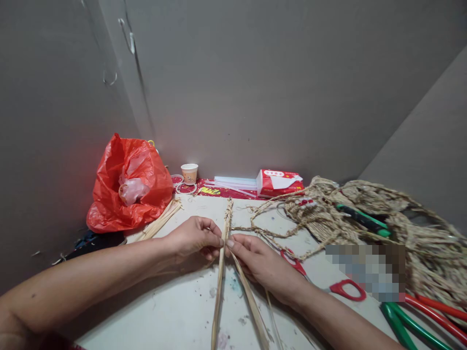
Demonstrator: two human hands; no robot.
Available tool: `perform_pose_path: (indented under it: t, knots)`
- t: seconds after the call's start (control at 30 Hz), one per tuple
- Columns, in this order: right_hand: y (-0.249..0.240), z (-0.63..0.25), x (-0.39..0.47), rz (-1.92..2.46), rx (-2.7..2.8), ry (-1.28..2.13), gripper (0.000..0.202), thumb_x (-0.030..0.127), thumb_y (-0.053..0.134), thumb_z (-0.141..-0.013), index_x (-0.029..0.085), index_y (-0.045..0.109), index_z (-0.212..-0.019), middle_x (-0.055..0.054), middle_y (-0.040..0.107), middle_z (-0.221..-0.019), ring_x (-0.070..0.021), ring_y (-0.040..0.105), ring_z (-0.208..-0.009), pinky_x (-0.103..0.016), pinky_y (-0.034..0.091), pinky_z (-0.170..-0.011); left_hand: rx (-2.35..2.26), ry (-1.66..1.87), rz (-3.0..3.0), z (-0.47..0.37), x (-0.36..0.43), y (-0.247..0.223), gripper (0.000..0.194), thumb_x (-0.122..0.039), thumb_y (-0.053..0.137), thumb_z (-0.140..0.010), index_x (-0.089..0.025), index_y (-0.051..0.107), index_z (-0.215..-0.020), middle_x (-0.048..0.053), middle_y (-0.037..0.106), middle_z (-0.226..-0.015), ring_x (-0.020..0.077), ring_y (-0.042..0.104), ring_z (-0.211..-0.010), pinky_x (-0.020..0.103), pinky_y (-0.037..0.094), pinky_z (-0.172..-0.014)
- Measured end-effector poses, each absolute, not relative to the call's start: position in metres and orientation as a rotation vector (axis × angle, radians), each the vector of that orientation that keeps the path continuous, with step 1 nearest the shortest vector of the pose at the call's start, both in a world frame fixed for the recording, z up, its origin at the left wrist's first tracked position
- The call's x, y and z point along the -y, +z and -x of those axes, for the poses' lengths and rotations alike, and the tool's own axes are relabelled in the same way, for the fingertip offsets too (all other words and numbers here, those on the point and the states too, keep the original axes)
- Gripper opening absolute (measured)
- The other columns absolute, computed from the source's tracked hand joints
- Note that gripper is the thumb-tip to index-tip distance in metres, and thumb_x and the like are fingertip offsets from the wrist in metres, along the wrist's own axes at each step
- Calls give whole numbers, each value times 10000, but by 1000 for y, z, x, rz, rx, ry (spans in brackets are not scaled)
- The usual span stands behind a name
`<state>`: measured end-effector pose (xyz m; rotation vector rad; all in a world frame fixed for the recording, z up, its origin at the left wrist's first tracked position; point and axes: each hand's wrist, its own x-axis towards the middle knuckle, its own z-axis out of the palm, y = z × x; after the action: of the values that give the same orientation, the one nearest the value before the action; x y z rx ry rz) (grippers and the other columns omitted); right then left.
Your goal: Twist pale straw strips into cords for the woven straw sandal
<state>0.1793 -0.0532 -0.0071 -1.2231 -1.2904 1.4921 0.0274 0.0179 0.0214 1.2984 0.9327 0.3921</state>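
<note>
A narrow plait of dried straw [228, 213] runs away from me along the middle of the white table, its far end pointing at the wall. My left hand [199, 238] pinches the plait's left side between thumb and fingers. From the right, my right hand [251, 253] grips a strand close to the same spot, thumb on top. Two flat, loose straw strands, a left strand [219, 296] and a right strand [251, 306], spread from the hands toward me. Thinner stalks trail beneath my right forearm. The fingertips partly hide where the strands meet.
A red plastic bag [127, 189] stands at the left beside loose straw stalks [164, 216]. At the back are a paper cup [189, 175] and tissue pack [280, 183]. Red-handled scissors [348, 290], straw cord bundles [328, 209] and green-handled pliers [399, 321] lie right; a pixelated patch hides part.
</note>
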Motion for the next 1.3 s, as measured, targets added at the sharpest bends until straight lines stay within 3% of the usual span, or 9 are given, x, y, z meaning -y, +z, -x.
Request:
perform_pose_path:
  t: [0.2,0.37,0.67,0.93,1.13,1.3]
  knots:
    - [-5,-178,54,1284,1287,1440,403,564,496,-816,202,430,-651,85,252,-502,-76,179,-427,-235,149,-424,-894,501,-1325,-31,-13,13,181,-214,690,-589,-140,545,-670,-43,529,-465,70,474,-410,200,385,-449]
    - [-7,-179,53,1343,1335,1390,332,445,476,-857,200,403,-644,83,263,-505,-76,193,-440,-231,144,-426,-891,532,-1326,-32,-9,12,186,-205,700,-592,-148,536,-661,-60,495,-440,70,450,-389,195,329,-418]
    - [-8,-182,49,1396,1493,1207,254,327,473,-801,187,392,-605,56,310,-572,-88,267,-531,-222,234,-493,-872,548,-1247,-32,-4,14,151,-154,678,-578,-137,547,-651,-41,522,-455,70,471,-401,199,391,-444]
    - [-10,-181,48,1298,1365,1256,283,371,559,-745,185,436,-572,43,422,-512,-96,355,-500,-216,277,-472,-882,558,-1241,-32,0,21,172,-178,691,-596,-133,536,-658,-26,544,-481,69,490,-419,199,413,-459]
    - [-9,-180,48,1285,1305,1358,282,390,593,-713,179,443,-603,38,455,-544,-80,318,-492,-211,242,-470,-873,542,-1233,-29,-3,19,193,-186,715,-593,-130,547,-669,-30,538,-490,71,497,-436,202,419,-476]
    - [-10,-181,47,1318,1325,1292,239,335,568,-695,193,408,-587,57,383,-532,-79,284,-493,-211,228,-462,-845,555,-1201,-30,0,16,194,-173,708,-588,-133,534,-665,-29,542,-487,77,497,-423,208,411,-471]
